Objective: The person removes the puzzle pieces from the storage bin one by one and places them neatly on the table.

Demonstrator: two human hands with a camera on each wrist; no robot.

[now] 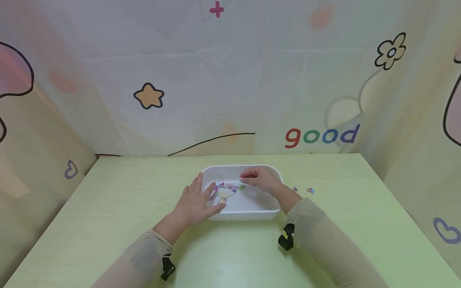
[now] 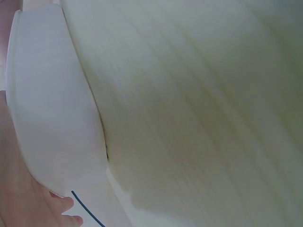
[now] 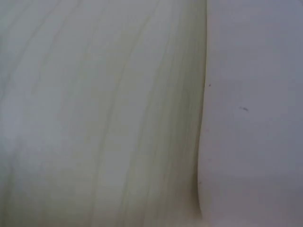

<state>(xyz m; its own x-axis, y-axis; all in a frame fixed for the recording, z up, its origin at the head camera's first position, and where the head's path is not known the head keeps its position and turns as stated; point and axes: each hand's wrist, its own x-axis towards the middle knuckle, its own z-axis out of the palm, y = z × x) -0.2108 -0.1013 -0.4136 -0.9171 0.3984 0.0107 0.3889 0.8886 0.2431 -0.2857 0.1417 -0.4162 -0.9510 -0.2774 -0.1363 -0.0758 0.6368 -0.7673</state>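
A white rectangular tray point(image 1: 245, 216) stands on the table. In the head view, my left hand point(image 1: 196, 202) rests across the tray's left rim, its fingers spread. Small colourful cut-out pieces point(image 1: 227, 192) lie on the tray floor beside its thumb, partly covered by that hand. My right hand point(image 1: 263, 179) reaches over the right part of the tray, fingers bent towards the thumb; whether a small piece sits between the fingertips cannot be made out. A small green piece point(image 1: 241, 187) is just below those fingertips. In the left wrist view, fingers point(image 2: 64, 208) show beside the tray wall point(image 2: 57, 94).
Two small colourful pieces, one point(image 1: 310, 190) farther out, lie on the pale green table point(image 1: 230, 252) right of the tray. A printed cloth point(image 1: 230, 100) hangs behind the table and along both sides. The right wrist view shows mostly tabletop and the tray's wall point(image 3: 251, 142).
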